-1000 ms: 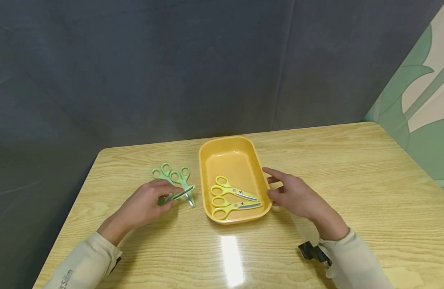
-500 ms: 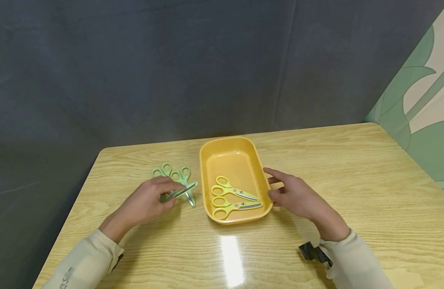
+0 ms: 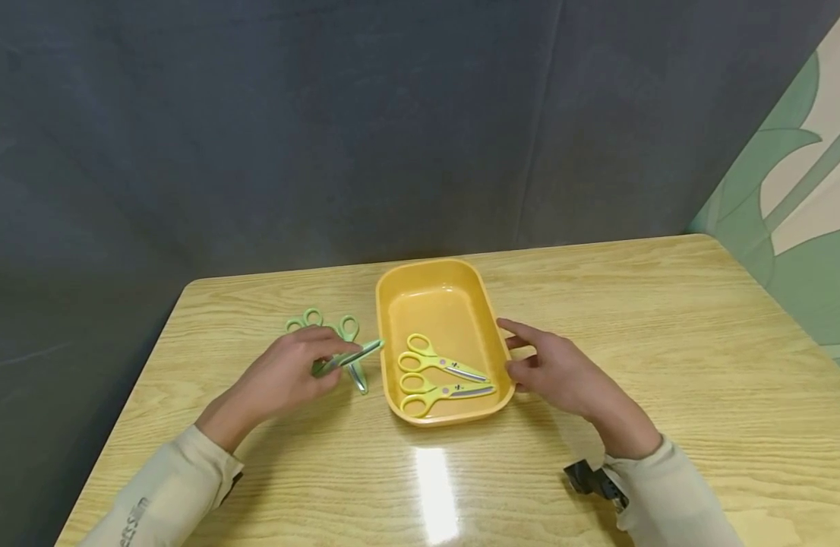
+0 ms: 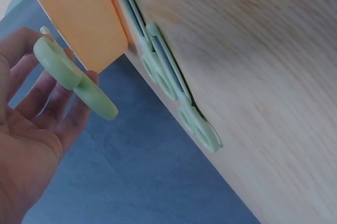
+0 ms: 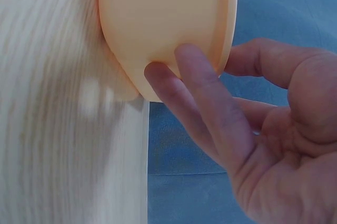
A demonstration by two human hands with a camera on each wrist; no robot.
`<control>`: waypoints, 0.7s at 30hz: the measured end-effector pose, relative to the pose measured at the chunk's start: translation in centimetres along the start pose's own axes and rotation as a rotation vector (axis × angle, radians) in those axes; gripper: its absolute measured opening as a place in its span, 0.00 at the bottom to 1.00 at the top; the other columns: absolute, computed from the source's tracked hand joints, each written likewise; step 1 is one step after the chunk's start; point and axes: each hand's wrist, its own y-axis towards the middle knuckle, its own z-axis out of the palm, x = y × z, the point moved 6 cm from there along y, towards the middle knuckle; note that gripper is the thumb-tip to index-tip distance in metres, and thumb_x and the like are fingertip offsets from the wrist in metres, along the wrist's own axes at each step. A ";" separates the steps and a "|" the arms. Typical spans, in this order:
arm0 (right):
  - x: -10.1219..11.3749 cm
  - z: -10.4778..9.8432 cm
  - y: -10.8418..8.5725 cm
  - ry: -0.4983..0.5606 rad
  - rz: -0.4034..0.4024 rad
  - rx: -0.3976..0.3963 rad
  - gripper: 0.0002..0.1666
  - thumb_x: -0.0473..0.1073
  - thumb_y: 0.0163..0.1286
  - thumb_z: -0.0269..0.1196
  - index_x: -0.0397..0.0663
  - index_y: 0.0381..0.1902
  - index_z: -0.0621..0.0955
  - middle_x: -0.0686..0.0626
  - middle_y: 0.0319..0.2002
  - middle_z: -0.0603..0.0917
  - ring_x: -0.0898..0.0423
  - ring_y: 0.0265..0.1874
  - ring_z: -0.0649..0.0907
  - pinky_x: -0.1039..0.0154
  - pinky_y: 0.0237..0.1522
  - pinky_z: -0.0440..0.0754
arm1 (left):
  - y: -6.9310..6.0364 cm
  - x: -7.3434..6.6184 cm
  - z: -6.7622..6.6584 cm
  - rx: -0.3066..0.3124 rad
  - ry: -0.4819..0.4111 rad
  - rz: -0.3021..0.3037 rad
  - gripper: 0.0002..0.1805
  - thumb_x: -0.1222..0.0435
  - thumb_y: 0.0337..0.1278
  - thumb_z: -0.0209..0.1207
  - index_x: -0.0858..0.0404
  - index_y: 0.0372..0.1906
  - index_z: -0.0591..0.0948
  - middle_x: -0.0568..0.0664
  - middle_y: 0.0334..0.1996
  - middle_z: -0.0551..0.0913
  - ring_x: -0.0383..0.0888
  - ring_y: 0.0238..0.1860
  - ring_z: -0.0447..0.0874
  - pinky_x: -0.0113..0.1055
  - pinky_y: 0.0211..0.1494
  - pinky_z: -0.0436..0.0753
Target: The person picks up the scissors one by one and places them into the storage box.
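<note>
A pair of green scissors [image 3: 357, 355] is pinched in my left hand [image 3: 283, 376], raised above the table with its blades pointing right, their tip at the tray's left rim. The handle loops of these scissors [image 4: 95, 97] show in the left wrist view. Beneath and behind that hand, two more green scissors [image 4: 171, 68] lie on the table, partly hidden in the head view. My right hand [image 3: 557, 368] rests its fingertips on the outer right side of an orange-yellow tray [image 3: 430, 304]. Inside the tray lie two yellow scissors [image 3: 430, 357], side by side near its front end.
The wooden table [image 3: 652, 319] extends well to the right of the tray. A dark cloth backdrop [image 3: 393, 137] hangs behind it. At the right is a wall with a green leaf pattern [image 3: 810, 251].
My left hand has moved slightly right, carrying the green scissors to the tray's left rim. My right hand and the tray stay in place.
</note>
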 end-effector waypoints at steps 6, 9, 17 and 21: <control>0.2 0.0 0.0 -0.004 0.008 0.000 0.38 0.39 0.73 0.56 0.51 0.78 0.59 0.37 0.67 0.71 0.45 0.56 0.83 0.60 0.43 0.88 | 0.4 -0.5 -0.3 -0.003 -0.004 0.017 0.18 0.66 0.55 0.68 0.52 0.53 0.87 0.42 0.40 0.87 0.37 0.34 0.77 0.30 0.35 0.75; 0.1 -0.1 0.0 -0.002 0.008 -0.005 0.38 0.38 0.73 0.56 0.51 0.78 0.59 0.37 0.67 0.72 0.45 0.56 0.83 0.59 0.43 0.88 | 0.6 -0.7 -0.4 0.002 -0.011 0.016 0.18 0.66 0.56 0.67 0.52 0.53 0.87 0.42 0.41 0.87 0.37 0.33 0.77 0.29 0.34 0.75; 0.1 -0.1 0.1 -0.005 0.008 -0.010 0.38 0.38 0.73 0.56 0.51 0.78 0.59 0.38 0.66 0.72 0.45 0.57 0.83 0.60 0.43 0.88 | 1.1 -1.1 0.0 0.019 -0.008 0.009 0.17 0.65 0.56 0.68 0.50 0.51 0.87 0.41 0.41 0.87 0.36 0.34 0.76 0.29 0.36 0.76; 0.1 -0.1 0.1 -0.008 0.013 -0.012 0.38 0.38 0.73 0.56 0.52 0.78 0.59 0.38 0.67 0.72 0.45 0.57 0.83 0.61 0.43 0.88 | 1.4 -1.2 0.3 0.038 -0.018 0.008 0.17 0.66 0.55 0.67 0.50 0.50 0.88 0.41 0.39 0.86 0.36 0.32 0.74 0.28 0.34 0.74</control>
